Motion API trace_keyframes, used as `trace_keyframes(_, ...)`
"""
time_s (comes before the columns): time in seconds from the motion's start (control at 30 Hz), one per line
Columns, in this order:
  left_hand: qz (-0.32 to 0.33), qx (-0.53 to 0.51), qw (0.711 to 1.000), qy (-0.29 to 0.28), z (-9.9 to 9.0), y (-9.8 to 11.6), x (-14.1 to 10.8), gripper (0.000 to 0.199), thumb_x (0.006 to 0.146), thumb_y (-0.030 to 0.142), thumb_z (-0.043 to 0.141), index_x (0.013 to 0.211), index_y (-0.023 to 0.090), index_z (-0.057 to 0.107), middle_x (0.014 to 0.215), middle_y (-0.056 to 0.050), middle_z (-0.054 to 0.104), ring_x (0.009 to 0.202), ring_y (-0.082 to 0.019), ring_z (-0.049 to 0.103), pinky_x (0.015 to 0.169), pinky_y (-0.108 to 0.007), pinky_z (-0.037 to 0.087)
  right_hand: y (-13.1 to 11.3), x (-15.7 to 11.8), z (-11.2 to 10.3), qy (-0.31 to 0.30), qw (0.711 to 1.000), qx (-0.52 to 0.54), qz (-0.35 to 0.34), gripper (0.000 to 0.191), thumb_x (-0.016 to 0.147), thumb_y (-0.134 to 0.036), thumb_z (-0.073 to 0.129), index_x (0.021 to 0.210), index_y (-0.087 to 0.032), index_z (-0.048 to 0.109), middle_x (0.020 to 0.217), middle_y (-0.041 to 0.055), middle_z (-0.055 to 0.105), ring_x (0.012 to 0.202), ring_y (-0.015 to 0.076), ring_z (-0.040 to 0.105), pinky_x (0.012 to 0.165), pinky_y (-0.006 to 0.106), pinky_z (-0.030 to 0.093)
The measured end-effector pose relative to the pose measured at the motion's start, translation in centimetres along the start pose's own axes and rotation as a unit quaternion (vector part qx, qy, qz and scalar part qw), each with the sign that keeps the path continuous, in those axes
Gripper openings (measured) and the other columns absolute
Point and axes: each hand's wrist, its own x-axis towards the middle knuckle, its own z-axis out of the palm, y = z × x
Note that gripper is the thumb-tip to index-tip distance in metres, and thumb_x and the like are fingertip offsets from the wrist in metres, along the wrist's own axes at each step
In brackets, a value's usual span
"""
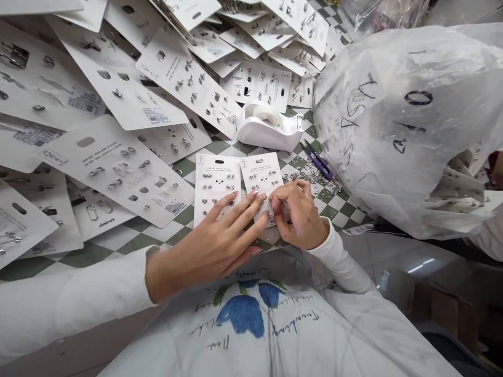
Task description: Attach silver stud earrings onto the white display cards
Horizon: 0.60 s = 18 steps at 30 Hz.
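Two white earring cards lie side by side just ahead of my hands, each holding rows of small silver studs. My left hand (pixel 208 246) lies flat with its fingers spread, over the lower part of the left card (pixel 217 180), its fingertips reaching the lower edge of the right card (pixel 261 173). My right hand (pixel 298 214) pinches that lower edge between its fingertips. Whatever is in the pinch is too small and hidden to name.
Many earring cards (pixel 118 173) lie piled at the left and back on a green-and-white checkered cloth (pixel 338 207). A white tape dispenser (pixel 269 125), purple-handled thread snips (pixel 317 159), loose silver pieces (pixel 310 175) and a large marked plastic bag (pixel 404 125) lie to the right.
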Motion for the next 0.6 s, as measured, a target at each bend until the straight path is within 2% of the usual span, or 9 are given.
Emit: trace_keyframes(0.6,0.012,0.025,1.000,-0.006,-0.07,0.10,0.25,0.056,0.109,0.038,0.045,0.149,-0.001,0.047,0.155,-0.024,0.046,0.145,-0.038,0.046,0.114,-0.058,0.044,-0.08,0.12,0.26,0.004,1.000,-0.024,0.002,0.023,0.091,-0.002,0.045,0.099,-0.022,0.041,0.084,-0.0015,0.062,0.072,0.0172,0.057,0.088,0.041,0.034)
